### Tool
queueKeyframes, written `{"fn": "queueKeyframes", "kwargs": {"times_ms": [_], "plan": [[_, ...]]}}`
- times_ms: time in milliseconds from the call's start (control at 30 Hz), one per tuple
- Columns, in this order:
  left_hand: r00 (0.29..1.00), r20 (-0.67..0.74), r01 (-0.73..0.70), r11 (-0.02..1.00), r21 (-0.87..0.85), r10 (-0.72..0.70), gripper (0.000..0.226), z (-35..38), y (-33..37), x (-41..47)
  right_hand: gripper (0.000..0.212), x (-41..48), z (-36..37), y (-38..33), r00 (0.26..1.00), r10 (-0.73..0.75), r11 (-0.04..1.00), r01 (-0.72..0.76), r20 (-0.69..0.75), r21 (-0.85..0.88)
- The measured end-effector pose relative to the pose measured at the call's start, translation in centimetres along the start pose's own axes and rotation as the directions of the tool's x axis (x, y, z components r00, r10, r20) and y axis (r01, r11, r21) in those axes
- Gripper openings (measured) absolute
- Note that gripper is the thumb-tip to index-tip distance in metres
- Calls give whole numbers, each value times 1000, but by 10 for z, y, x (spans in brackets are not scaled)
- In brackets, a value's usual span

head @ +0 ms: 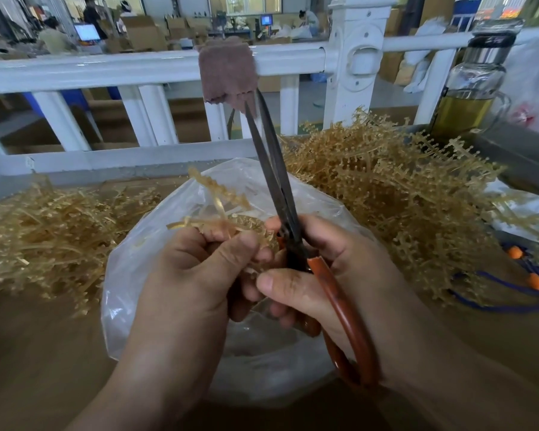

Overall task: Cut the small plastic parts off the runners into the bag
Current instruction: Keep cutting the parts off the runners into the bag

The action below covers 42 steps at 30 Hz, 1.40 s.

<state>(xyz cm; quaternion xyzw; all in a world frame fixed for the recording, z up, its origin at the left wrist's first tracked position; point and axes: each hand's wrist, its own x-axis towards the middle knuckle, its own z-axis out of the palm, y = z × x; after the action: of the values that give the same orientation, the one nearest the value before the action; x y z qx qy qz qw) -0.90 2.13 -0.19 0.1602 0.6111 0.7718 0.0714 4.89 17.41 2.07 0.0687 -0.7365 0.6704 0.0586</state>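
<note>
Workshop surface (pixel 44 353), lower frame, carries a clear plastic bag (pixel 131 275). The left hand (pixel 187 275) clamps its fingers on a runner (pixel 221 189) over the bag's mouth so cut parts fall in. The right hand (pixel 349 269) wraps its fingers round the scissors (pixel 282 200), blades seemingly slightly parted.

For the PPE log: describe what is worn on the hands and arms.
Nothing worn: left hand and right hand are bare, no gloves, rings or watch showing. Left forearm and right forearm are bare to the frame's edge; no sleeves in view.
</note>
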Motion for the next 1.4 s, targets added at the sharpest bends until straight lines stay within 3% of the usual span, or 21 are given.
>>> {"fn": "queueKeyframes", "kwargs": {"times_ms": [133, 233, 333, 433, 567, 733, 900, 1033, 1133, 1233, 1400], "plan": [[990, 140, 47, 989, -137, -27, 19, 2, 9, 0, 34, -3, 0, 0, 1000, -8, 1000, 8, -18, 3], [985, 164, 80, 976, -204, -46, 18, 4, 13, -2, 31, -4, 1, -5, 1000, 1, 999, -1, 10, 50], [986, 164, 53, 979, -197, -20, 29, 11, 19, -4, 39, -4, 1, -10, 995, 41, 996, -34, -87, 81], [988, 148, 73, 971, -229, -40, 34, 14, 22, -6, 48, -3, -1, -11, 981, -1, 1000, -1, -195, -10], [984, 158, 117, 969, -216, -84, 34, 18, 27, -8, 35, -1, -1, -13, 970, -14, 1000, 7, -241, -28], [981, 92, 181, 973, -147, -168, 29, 11, 20, -6, 38, 2, 1, -13, 969, 85, 996, -79, -231, 37], [988, 9, 156, 985, -74, -155, 12, 10, 10, -6, 37, 1, 1, -12, 974, 96, 995, -94, -205, 17], [996, -32, 85, 996, -26, -86, 15, 9, 9, -5, 36, 0, -4, -7, 981, 62, 998, -67, -185, -22], [994, -74, 74, 997, -38, -76, 16, 8, 13, -4, 40, 1, -15, -9, 991, 7, 980, -34, -132, -197], [990, -126, 52, 997, -54, -59, 17, 3, 16, -2, 46, 4, -35, -17, 999, -36, 868, 23, -16, -496], [974, -224, -31, 999, -33, 23, 11, -6, 19, 6, 47, 7, -57, -26, 987, 130, 635, -13, 90, -772]]}}
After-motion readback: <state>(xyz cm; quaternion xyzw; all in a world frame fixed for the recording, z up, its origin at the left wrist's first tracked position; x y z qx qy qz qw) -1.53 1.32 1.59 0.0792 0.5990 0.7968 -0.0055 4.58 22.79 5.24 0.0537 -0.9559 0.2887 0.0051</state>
